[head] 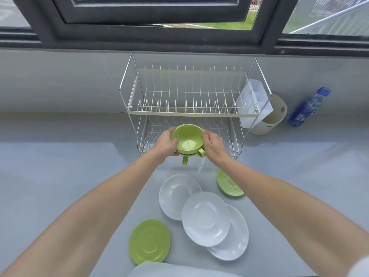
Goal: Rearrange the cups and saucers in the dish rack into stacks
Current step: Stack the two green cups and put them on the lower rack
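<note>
Both the left hand (166, 144) and right hand (212, 145) grasp the nested green cups (187, 141); lower them level onto the dish rack (229, 136) bottom tier, handles aligned.

The dish rack (191, 108) is thin shiny metal wire with a translucent plastic cutlery holder (254, 102) on its side. Before it, green cups (186, 139) and green and white saucers (205, 218) look glossy, on a smooth grey worktop (60, 166).

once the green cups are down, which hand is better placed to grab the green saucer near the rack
Right. The right hand is directly beyond that green saucer, which lies under the right forearm. The left hand would have to cross over the white saucers.
</note>
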